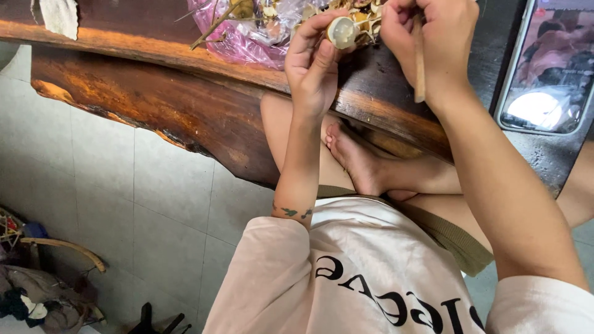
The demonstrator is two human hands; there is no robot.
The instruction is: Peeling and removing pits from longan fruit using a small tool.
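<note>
Pale pink shirt (365, 272) with dark lettering fills the lower frame, nearest the lens; olive shorts (451, 238) and a bare foot (356, 158) tucked over the lap lie beyond it. Left hand (315, 62): raised at the table edge, fingers closed around a small round pale piece (342, 31), held just above the dark wooden table (185, 99). Right hand (427, 40): closed on a thin wooden stick (419, 62), which hangs downward past the wrist; its upper end is hidden inside the fist. Hands close together, piece between them. Pink plastic bag (241, 37) of dried bits sits just behind the left hand. Phone (550, 68), screen lit, lies at far right on the table. Grey tiled floor (142, 198) below.
</note>
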